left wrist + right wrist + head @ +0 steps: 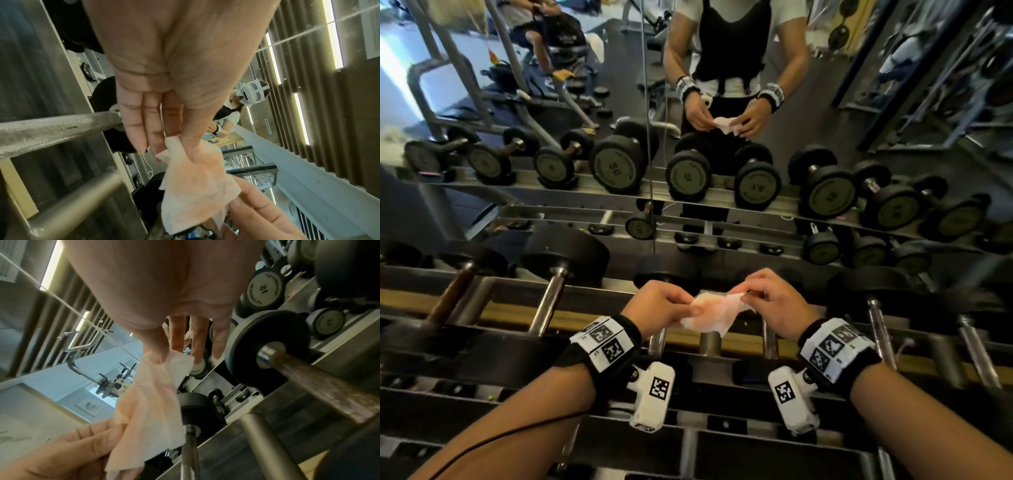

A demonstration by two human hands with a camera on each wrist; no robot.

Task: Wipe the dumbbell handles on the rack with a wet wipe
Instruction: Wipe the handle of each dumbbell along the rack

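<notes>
A crumpled white wet wipe [714, 313] with a pale orange tint hangs between both hands above the top tier of the dumbbell rack [592, 313]. My left hand [664, 306] pinches its left end [185, 164] between thumb and fingers. My right hand [774, 301] pinches the right end [162, 369] the same way. Metal dumbbell handles [549, 301] run front to back under the hands; one [57, 128] lies left of the left hand and a rusty brown one [320, 384] lies right of the right hand. The wipe touches no handle.
A mirror [722, 192] behind the rack reflects the dumbbells, a person and gym machines. Black dumbbell heads [565, 253] line the back of the top tier. A lower tier of dumbbells [822, 246] sits beyond. A black cable [510, 435] runs along my left forearm.
</notes>
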